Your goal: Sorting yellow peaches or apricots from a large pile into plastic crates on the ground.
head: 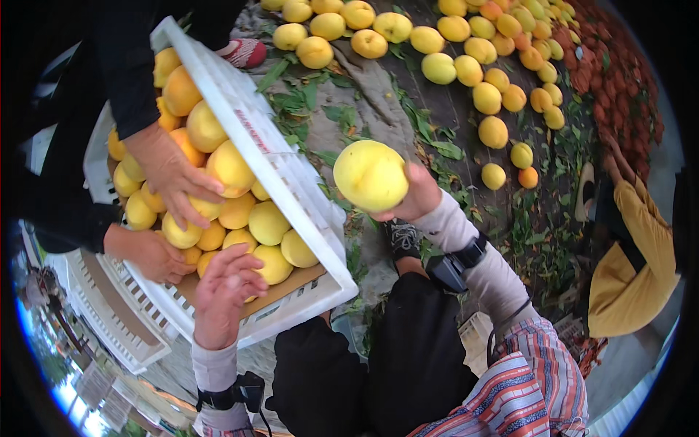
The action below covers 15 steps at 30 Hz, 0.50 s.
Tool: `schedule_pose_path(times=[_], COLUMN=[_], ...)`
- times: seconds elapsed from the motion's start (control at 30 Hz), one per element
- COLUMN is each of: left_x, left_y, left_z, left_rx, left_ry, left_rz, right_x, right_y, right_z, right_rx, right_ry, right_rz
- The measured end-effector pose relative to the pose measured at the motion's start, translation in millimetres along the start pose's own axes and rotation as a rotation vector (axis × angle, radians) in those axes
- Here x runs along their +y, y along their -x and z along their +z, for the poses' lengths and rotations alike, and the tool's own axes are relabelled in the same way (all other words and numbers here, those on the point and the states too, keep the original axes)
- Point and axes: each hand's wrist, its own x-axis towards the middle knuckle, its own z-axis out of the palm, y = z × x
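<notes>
A large yellow peach [370,176] sits in my right hand [418,191], held up over the ground cloth to the right of the crate. My left hand [228,292] hovers at the near edge of a white plastic crate [322,289], its fingers apart and nothing in them. Yellow peaches [269,223] fill much of this crate, whose bottom has a brown cardboard lining [297,287]. Another person's hands [172,175] are among the peaches at the crate's left side.
Loose peaches [486,98] lie in a wide band on a dark ground cloth. Leaves [341,117] are scattered between. A heap of reddish-brown pieces [617,82] lies far right, near a person in a yellow garment [636,284]. Another white crate [109,311] stands left.
</notes>
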Motion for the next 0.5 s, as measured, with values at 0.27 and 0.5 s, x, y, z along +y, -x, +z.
schedule_pose_path(times=[0.27,0.5], left_x=[9,-31], left_y=[-9,-1], left_z=[38,7], left_rx=[-0.168,0.003], left_ry=[0.052,0.286], left_rz=[0.157,0.069], right_x=[-9,18], right_y=[-21,-19], right_z=[134,148], right_rx=[-0.035,-0.210], right_ry=[1.547,1.240], right_rz=[-0.308,-0.070])
